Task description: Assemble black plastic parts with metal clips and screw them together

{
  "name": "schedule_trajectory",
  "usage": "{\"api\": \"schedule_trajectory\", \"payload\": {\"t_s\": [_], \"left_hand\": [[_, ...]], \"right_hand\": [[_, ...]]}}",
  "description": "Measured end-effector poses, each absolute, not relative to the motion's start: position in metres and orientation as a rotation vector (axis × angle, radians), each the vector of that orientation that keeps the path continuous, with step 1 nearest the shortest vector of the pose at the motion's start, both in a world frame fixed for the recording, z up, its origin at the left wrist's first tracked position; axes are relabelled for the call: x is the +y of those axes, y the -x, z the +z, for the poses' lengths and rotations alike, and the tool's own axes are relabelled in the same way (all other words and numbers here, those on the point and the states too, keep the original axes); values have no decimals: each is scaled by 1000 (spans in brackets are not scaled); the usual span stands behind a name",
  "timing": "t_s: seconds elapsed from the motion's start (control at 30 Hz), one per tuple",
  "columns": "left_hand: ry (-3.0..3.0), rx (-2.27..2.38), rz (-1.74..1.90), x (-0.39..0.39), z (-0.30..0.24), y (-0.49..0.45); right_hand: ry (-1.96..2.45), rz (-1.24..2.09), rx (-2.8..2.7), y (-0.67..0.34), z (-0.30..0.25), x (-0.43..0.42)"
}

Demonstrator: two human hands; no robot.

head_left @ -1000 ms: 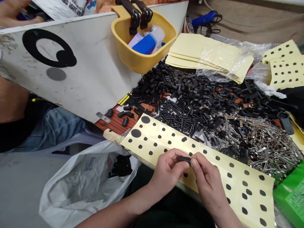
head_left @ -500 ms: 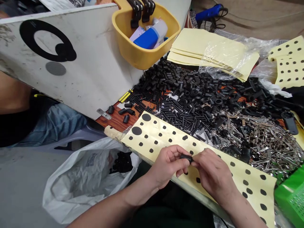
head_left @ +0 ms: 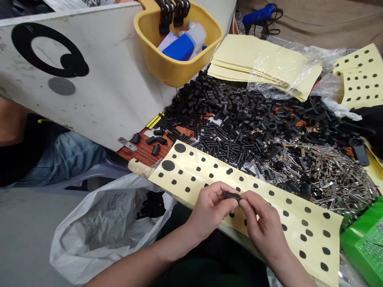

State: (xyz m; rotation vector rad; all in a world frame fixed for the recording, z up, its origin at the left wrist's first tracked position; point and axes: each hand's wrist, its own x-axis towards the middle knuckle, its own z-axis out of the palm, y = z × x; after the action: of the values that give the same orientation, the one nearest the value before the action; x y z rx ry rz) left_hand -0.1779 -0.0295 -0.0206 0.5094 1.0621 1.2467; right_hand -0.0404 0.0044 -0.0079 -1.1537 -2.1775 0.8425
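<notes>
My left hand (head_left: 211, 209) and my right hand (head_left: 260, 219) meet over the near edge of the table, both pinching one small black cylindrical part (head_left: 232, 195) between thumbs and fingertips. Under them lies a pale yellow sheet with black dots (head_left: 269, 211). Just beyond it are heaps of black plastic tubes and rings (head_left: 239, 107), small black springs (head_left: 227, 147) and shiny metal pieces (head_left: 332, 175).
A yellow tub (head_left: 176, 44) with bottles hangs on a white board (head_left: 98, 79) at the left. Stacked yellow sheets (head_left: 245, 59) in clear wrap lie at the back. A white plastic bag (head_left: 104, 227) with black parts hangs below the table edge. A green box (head_left: 365, 243) sits far right. Another person sits at the left.
Both hands stay together on the small black part, the fingers shifting slightly around it. The view has drifted a little.
</notes>
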Motion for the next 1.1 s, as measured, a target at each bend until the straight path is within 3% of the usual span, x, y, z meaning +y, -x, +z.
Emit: {"api": "schedule_trajectory", "payload": {"t_s": [0.33, 0.57, 0.7, 0.83, 1.1], "left_hand": [[-449, 949, 1126, -26, -23, 188], [-452, 907, 1198, -26, -22, 187], [-466, 900, 1230, -27, -21, 185], [-585, 1099, 1267, -29, -16, 187], [-1498, 1683, 1297, -28, 0, 214]], "right_hand": [[769, 369, -2441, 32, -10, 14], [915, 631, -2290, 33, -10, 11], [1002, 610, -2207, 33, -8, 8], [1064, 509, -2138, 27, -10, 9], [1143, 558, -2179, 16, -18, 9]]}}
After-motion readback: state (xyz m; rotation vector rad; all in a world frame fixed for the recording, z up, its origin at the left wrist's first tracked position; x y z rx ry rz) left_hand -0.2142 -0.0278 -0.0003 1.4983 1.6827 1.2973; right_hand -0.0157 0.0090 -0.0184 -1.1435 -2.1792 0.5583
